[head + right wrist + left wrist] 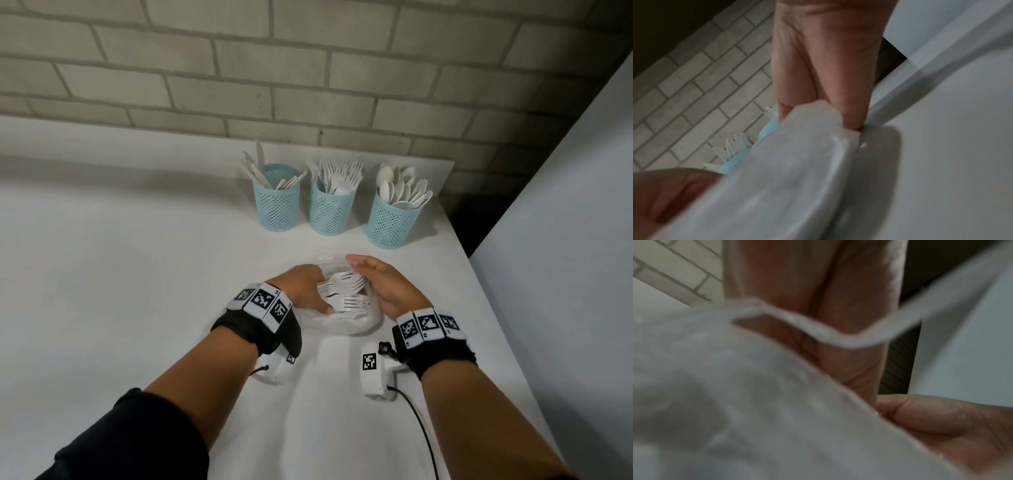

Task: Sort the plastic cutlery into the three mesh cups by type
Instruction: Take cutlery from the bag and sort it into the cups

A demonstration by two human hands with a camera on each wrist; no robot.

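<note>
Both grips clasp the clear tub of forks near the bench's right edge, left hand and right hand flanking it. Squeezing its thin walls could spill forks short of the cups.

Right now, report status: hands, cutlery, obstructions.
Both hands, left, right, on the clear bag of forks. Three mesh cups part-filled. Nothing blocking.

Head view overhead — wrist views close-up
</note>
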